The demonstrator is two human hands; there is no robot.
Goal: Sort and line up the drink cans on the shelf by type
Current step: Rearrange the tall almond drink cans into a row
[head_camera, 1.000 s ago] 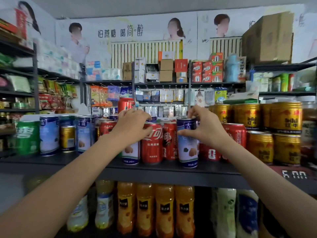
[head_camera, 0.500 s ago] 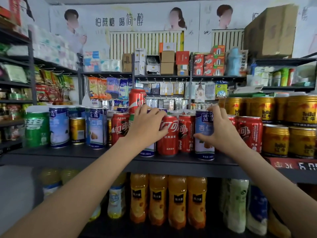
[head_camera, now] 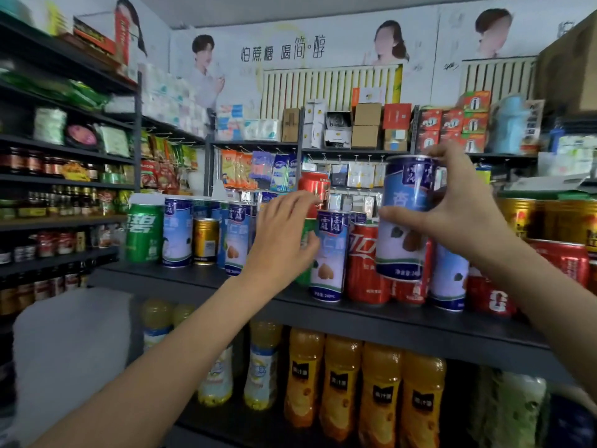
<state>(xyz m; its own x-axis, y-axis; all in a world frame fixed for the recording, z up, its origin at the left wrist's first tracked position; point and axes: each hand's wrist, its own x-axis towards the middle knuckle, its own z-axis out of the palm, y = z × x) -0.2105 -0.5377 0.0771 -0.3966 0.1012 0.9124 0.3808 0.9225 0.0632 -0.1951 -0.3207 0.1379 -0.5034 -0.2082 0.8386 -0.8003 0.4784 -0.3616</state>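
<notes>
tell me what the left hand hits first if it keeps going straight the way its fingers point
Probably the red can standing raised behind the front row: the left hand has its fingertips pointing up and right at it. Depth is unclear, so the blue-and-white can beside the hand may come first.

shelf front strip at centre-left bare; cola can, blue-white cans crowd centre-right.

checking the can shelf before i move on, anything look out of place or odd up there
Yes: types are mixed. A small gold can sits among the blue-and-white cans at the left, and a green can is wedged behind the left hand beside red cola cans. The right hand holds one blue-and-white can off the shelf.
</notes>
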